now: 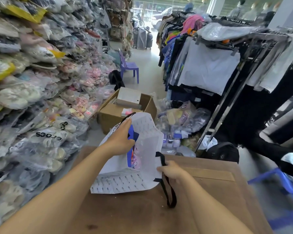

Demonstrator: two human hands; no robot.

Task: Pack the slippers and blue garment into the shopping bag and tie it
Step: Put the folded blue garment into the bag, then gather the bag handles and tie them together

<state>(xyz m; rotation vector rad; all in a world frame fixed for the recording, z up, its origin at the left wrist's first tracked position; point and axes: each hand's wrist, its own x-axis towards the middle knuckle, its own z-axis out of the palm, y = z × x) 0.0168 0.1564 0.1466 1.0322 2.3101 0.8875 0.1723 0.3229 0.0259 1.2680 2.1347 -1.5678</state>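
My left hand [121, 137] grips the far rim of the white printed shopping bag [125, 181]; my right hand [173, 173] clasps its black strap handle [169, 191]; blue garment [130, 132] inside; print illegible.

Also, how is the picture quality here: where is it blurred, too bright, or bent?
Head view: the shopping bag and both hands are fairly sharp; the blue basket at the right edge is smeared; the doorway at the aisle's far end is blown out by daylight; the wide lens bows the clothes rack.
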